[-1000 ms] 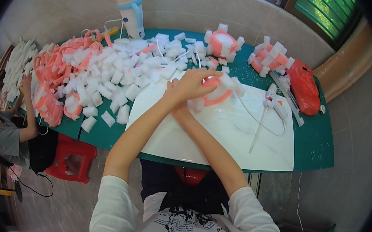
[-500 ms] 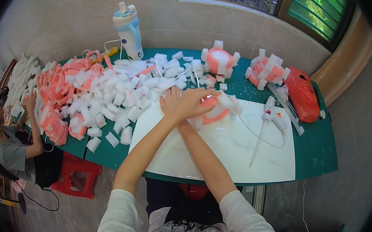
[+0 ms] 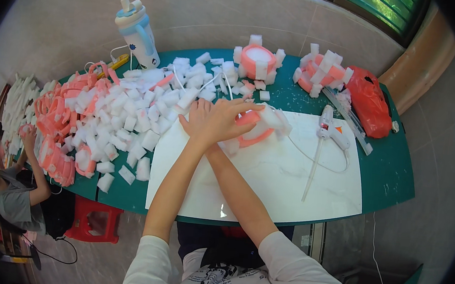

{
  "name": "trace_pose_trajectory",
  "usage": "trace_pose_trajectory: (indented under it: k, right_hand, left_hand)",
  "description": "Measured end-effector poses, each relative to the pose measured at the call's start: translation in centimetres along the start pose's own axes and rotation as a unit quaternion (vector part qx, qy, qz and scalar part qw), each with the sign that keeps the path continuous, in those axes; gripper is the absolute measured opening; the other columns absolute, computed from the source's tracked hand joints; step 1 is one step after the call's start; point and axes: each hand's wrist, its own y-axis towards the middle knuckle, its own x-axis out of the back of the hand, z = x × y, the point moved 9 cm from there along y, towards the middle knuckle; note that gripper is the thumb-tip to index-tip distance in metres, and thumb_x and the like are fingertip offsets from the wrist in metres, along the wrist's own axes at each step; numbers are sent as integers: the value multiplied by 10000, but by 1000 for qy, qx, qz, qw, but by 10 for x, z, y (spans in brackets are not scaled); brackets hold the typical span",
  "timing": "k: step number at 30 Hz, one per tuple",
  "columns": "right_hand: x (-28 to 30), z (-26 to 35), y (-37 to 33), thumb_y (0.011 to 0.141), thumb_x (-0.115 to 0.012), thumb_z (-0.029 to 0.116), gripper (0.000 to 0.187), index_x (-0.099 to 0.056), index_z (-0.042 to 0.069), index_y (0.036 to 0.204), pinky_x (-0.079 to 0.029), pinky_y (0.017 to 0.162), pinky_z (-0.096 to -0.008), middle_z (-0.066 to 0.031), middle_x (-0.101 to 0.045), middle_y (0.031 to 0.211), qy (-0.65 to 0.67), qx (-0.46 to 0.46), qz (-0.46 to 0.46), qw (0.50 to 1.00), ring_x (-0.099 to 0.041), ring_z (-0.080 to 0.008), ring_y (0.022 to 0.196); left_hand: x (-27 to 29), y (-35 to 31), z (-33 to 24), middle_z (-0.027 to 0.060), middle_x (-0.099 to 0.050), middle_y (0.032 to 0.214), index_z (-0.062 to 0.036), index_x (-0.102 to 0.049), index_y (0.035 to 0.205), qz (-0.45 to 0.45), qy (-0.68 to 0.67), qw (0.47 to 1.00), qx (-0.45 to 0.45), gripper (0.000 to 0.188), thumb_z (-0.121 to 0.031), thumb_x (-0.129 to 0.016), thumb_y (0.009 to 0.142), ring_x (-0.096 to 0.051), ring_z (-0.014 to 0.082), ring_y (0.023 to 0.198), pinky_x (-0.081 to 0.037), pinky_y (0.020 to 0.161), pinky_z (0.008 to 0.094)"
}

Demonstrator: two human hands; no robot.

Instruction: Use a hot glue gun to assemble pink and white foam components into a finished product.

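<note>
My forearms cross over a white marbled board [image 3: 288, 185], the left one on top. My left hand [image 3: 224, 121] reaches to the right, its fingers curled over a pink foam ring [image 3: 256, 139] with white foam blocks [image 3: 278, 120] attached. The ring rests tilted on the board, partly covered by that hand. Under the left wrist, my right hand [image 3: 196, 115] reaches to the left beside a pile of loose white foam blocks [image 3: 143, 118]. Its thumb stands apart from its fingers, and no held thing shows; the fingertips are partly hidden.
A white glue gun [image 3: 327, 126] lies right of the ring, its cord looping over the board. Behind stand two block-studded pink rings [image 3: 255, 69], a red bag [image 3: 369, 103] and a blue-white bottle [image 3: 139, 34]. Pink rings [image 3: 59, 111] crowd the left, where another person [image 3: 13, 177] sits.
The view has shifted, so the table's things sit further left and higher. Both hands keep nearly the same places, the left on the ring, the right by the pile.
</note>
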Motion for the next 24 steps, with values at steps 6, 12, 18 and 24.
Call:
trace_pose_trajectory:
  k: [6,12,18,24]
  right_hand:
    - [-4,-1,-2,693,-680,387,436,-552,17,886,-333,864,-410,-133,-504,935,29,28,-22,999,-464,-280,951]
    - [-8,4,-8,682,-693,367,418,-540,21,860,-337,852,-412,-135,-485,931,34,-8,-18,999,-455,-281,932]
    - [-21,-5,-30,743,-636,311,508,-489,-53,1067,-293,962,-446,-208,-451,1130,79,23,-49,995,-383,-368,1126]
    - [82,14,-145,808,-559,172,332,-557,-10,1085,-262,1032,-446,-208,-342,1354,209,183,157,948,-275,-359,1282]
  left_hand:
    - [-12,8,12,52,-626,852,-152,-631,1093,40,-53,998,6,381,-140,-662,713,-548,160,650,-450,624,260]
    - [-11,6,8,55,-617,844,-145,-626,1104,52,-87,995,4,404,-116,-668,704,-518,153,646,-445,624,256]
    - [-14,2,5,49,-605,834,-126,-625,1099,62,-87,994,13,400,-102,-668,703,-506,153,661,-440,634,255]
    - [-11,-8,16,63,-614,893,-90,-616,1103,53,-137,989,15,393,-75,-660,712,-508,147,685,-441,649,257]
